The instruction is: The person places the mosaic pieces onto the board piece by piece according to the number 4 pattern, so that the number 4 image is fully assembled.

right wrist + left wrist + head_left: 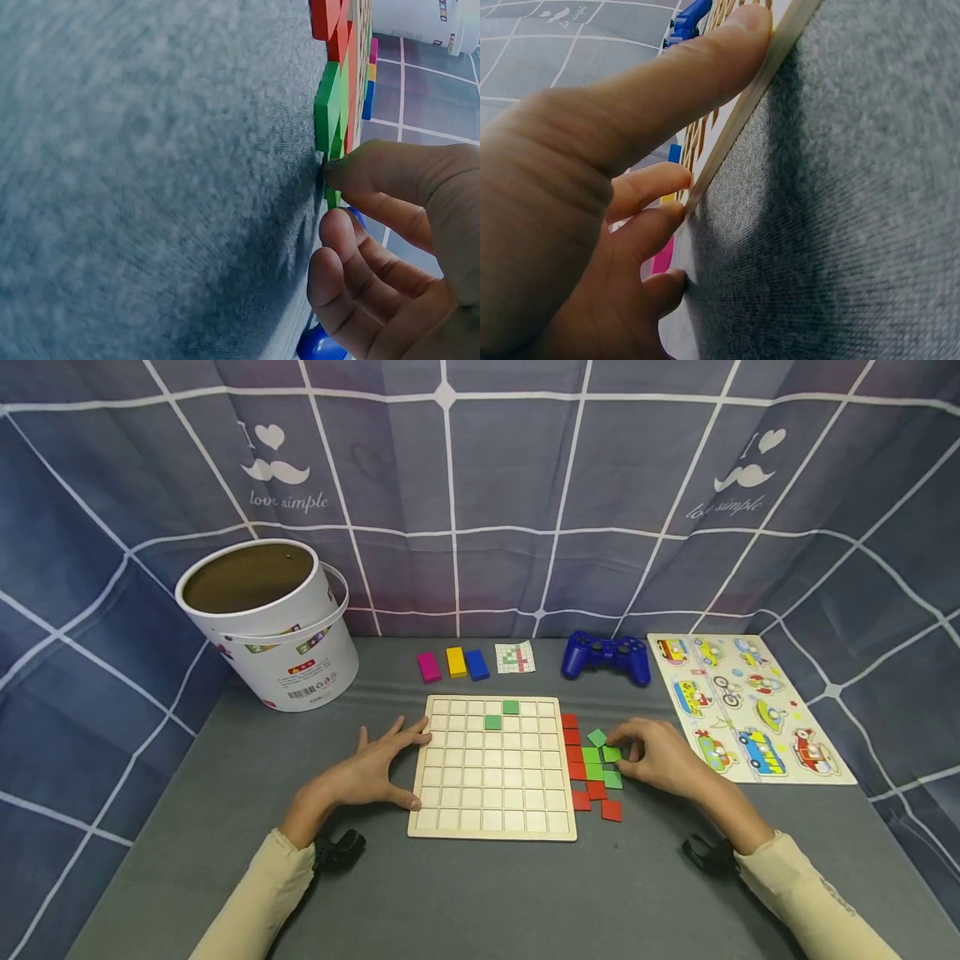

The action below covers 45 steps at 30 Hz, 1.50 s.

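Note:
A wooden grid board [492, 793] lies in the middle of the grey table, with two green tiles [511, 707] in its upper rows. My left hand [378, 768] lies flat on the table. Its straight fingers [652, 82] press against the board's left edge [772, 56]. Loose red tiles [574, 753] and green ones lie just right of the board. My right hand [654, 757] reaches into that pile, and its thumb and fingertips [367, 169] pinch a green tile [611, 753] [331, 196] by its edge.
A white bucket [270, 618] stands at the back left. Pink [429, 667], yellow [456, 662] and blue [476, 664] blocks and a pattern card [515, 657] lie behind the board. A blue game controller [606, 657] and a vehicle puzzle [742, 706] sit at the right. Patterned cloth walls surround the table.

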Motion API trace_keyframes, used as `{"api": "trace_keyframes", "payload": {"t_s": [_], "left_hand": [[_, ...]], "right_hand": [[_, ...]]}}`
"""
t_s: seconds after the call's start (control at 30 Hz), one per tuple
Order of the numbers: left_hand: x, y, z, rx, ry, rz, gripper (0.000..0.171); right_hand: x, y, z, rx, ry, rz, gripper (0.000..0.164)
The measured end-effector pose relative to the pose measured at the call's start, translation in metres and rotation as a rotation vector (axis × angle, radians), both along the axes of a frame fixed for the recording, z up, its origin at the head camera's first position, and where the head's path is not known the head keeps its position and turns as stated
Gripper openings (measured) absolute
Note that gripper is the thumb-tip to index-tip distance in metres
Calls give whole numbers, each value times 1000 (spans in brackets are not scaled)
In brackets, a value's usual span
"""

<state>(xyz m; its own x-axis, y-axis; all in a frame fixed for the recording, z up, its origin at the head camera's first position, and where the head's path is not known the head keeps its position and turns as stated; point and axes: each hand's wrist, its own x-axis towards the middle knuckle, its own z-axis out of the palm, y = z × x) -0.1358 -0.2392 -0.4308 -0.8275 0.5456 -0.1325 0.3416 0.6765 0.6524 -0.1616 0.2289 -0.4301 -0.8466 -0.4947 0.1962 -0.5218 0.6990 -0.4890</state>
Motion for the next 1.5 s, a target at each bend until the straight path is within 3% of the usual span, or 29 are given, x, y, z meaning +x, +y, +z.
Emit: {"api": "trace_keyframes", "payload": {"t_s": [0.37, 0.83, 1.5], "left_hand": [[1, 2, 2, -7, 0, 3, 99], [0, 6, 2, -29, 31, 18, 103], [3, 6, 2, -26, 7, 26, 102]], "right_hand": [[0, -17, 7, -4, 4, 12, 28], [-15, -75, 19, -28, 14, 127, 25], [-26, -156, 16, -19, -32, 213, 21]]}}
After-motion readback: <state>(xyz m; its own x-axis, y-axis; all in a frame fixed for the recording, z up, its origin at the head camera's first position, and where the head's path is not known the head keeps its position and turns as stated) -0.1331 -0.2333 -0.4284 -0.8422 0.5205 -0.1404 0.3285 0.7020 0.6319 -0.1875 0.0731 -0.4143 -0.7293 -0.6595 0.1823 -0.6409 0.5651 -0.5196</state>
